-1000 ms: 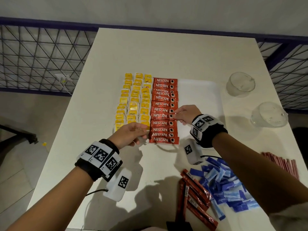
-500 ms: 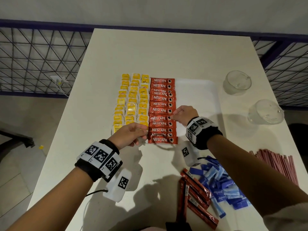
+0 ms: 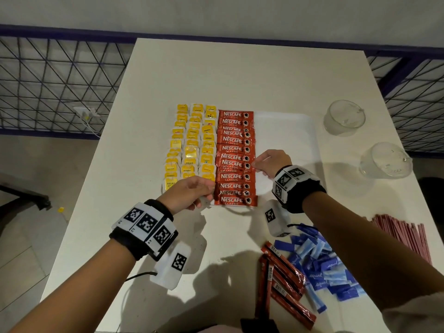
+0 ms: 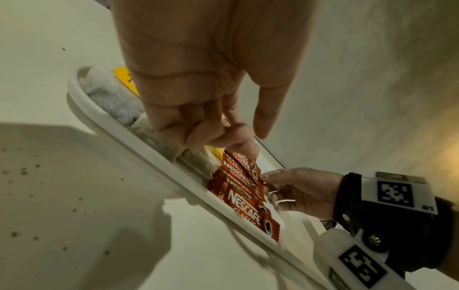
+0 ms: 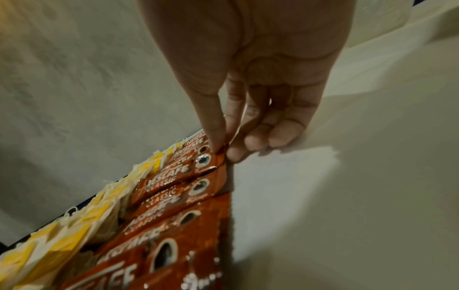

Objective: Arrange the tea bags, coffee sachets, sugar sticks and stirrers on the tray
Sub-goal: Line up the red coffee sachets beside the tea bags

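A white tray holds three columns of yellow tea bags and one column of red Nescafe coffee sachets. My right hand pinches the right end of one sachet midway down that column; the right wrist view shows thumb and forefinger closed on its red edge. At the near end of the column my left hand has its curled fingertips and thumb on the left ends of the nearest sachets. The tray's right half is bare.
Near the table's front edge lie loose red sachets and a heap of blue sugar sticks, with pinkish-red stirrers to their right. Two overturned clear glasses stand right of the tray. A metal railing runs behind the table.
The right hand has nudged the sachet it pinches a little within the column. The left hand has stayed at the near sachets' left ends.
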Available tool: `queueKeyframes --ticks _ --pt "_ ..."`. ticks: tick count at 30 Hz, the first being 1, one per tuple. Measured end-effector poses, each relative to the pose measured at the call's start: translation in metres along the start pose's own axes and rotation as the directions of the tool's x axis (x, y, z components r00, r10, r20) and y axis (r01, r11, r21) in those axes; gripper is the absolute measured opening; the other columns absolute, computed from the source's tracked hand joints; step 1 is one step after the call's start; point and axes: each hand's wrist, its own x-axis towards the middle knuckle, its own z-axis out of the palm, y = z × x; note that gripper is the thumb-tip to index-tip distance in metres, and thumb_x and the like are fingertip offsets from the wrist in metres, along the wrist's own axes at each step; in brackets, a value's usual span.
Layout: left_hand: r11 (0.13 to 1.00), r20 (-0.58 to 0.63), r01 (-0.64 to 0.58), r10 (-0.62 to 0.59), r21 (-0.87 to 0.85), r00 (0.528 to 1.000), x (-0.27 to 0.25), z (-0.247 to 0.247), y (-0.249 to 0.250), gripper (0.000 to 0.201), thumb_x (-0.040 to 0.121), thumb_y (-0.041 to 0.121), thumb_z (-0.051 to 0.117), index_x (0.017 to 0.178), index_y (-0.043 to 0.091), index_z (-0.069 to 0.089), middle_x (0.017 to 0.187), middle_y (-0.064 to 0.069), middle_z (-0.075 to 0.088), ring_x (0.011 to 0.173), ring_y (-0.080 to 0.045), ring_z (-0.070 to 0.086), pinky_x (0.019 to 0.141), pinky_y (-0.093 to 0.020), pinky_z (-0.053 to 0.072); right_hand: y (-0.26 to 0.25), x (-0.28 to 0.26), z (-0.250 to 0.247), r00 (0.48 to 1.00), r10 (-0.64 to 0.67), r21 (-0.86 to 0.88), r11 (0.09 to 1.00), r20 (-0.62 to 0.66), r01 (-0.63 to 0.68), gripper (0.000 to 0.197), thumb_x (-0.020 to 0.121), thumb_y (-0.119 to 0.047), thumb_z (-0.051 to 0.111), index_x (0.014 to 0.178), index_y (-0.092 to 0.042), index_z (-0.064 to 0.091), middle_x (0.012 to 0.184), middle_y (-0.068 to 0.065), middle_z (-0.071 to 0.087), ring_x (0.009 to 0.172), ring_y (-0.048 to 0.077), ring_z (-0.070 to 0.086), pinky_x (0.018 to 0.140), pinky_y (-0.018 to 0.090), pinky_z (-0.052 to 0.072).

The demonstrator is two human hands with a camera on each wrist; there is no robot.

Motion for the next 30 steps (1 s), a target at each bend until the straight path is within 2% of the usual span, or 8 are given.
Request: queueKeyframes --ticks 5,9,15,17,20,23,26,30 --pt "1.000 0.014 0.004 -0.005 0.013 1.000 0.000 0.000 0.001 0.008 0.094 0.016 0.053 0.093 0.021 0.059 0.071 0.004 0.062 0.040 0.000 0.046 0.048 -0.016 0.034 0.002 0.002 0.001 1.000 -0.010 0.003 1.000 -0.026 0.010 0.019 0.080 -0.025 0.070 0.073 -0.023 0.053 0.084 0.001 0.066 0.066 0.014 0.054 0.071 0.031 0.048" --pt "0.998 0.045 -0.008 0.006 0.054 0.999 -0.002 0.002 0.001 0.006 0.093 0.018 0.055 0.096 0.021 0.059 0.072 0.005 0.062 0.041 0.000 0.047 0.049 -0.016 0.035 0.000 -0.010 -0.010 0.997 -0.063 -0.022 0.998 -0.036 0.062 0.020 0.081 -0.032 0.068 0.088 -0.020 0.055 0.095 0.004 0.065 0.078 0.018 0.055 0.080 0.035 0.051" --pt "0.959 0.193 -0.076 0.023 0.274 0.981 -0.011 0.033 -0.002 0.009 0.089 0.014 0.061 0.081 0.018 0.059 0.061 0.010 0.058 0.043 0.003 0.047 0.045 -0.011 0.036 0.015 -0.072 -0.026 0.930 -0.203 -0.128 0.959 0.305 0.252 0.017 0.082 -0.023 0.068 0.091 -0.015 0.057 0.073 -0.005 0.056 0.063 0.008 0.050 0.058 0.019 0.043" --pt "0.923 0.268 -0.115 0.013 0.368 0.963 -0.015 0.048 -0.006 0.012 0.087 0.019 0.064 0.076 0.018 0.059 0.073 0.004 0.061 0.053 0.004 0.054 0.052 -0.009 0.042 0.028 -0.094 -0.027 0.869 -0.225 -0.333 0.858 0.440 0.391 0.027 0.082 -0.021 0.068 0.104 -0.010 0.058 0.080 -0.009 0.055 0.066 0.002 0.048 0.067 0.016 0.046" --pt "0.774 0.333 -0.145 -0.090 0.616 0.939 -0.022 0.068 -0.014 0.028 0.077 0.048 0.067 0.087 0.022 0.062 0.100 0.002 0.066 0.094 -0.013 0.060 0.085 -0.023 0.046 0.046 -0.123 -0.027 0.811 -0.102 -0.590 0.634 0.576 0.499 0.046 0.081 -0.032 0.068 0.118 -0.014 0.048 0.107 -0.001 0.055 0.088 0.011 0.051 0.086 0.026 0.046" --pt "0.522 0.328 -0.222 -0.118 0.823 0.937 -0.036 0.095 -0.022 0.043 0.081 0.057 0.059 0.103 0.020 0.058 0.106 0.003 0.063 0.095 -0.015 0.056 0.082 -0.028 0.044 0.068 -0.148 -0.025 0.787 -0.050 -0.705 0.412 0.614 0.577 0.070 0.074 -0.044 0.071 0.127 -0.014 0.036 0.123 0.005 0.043 0.105 0.020 0.050 0.092 0.035 0.047" --pt "0.411 0.330 -0.288 -0.034 0.865 0.943 -0.049 0.122 -0.029 0.044 0.080 0.060 0.056 0.103 0.023 0.058 0.102 0.002 0.066 0.092 -0.018 0.061 0.076 -0.027 0.043 0.090 -0.167 -0.018 0.738 -0.085 -0.722 0.157 0.670 0.674 0.102 0.064 -0.059 0.072 0.139 -0.010 0.023 0.129 0.012 0.033 0.112 0.026 0.043 0.096 0.036 0.043" --pt "0.314 0.232 -0.216 -0.014 0.925 0.973 -0.056 0.139 -0.036 0.047 0.081 0.059 0.053 0.112 0.024 0.057 0.109 0.001 0.064 0.099 -0.021 0.060 0.076 -0.026 0.039 0.100 -0.166 -0.005 0.740 -0.189 -0.747 0.046 0.646 0.663 0.085 0.078 -0.050 0.064 0.139 -0.009 0.023 0.135 0.018 0.030 0.117 0.031 0.039 0.099 0.039 0.035"
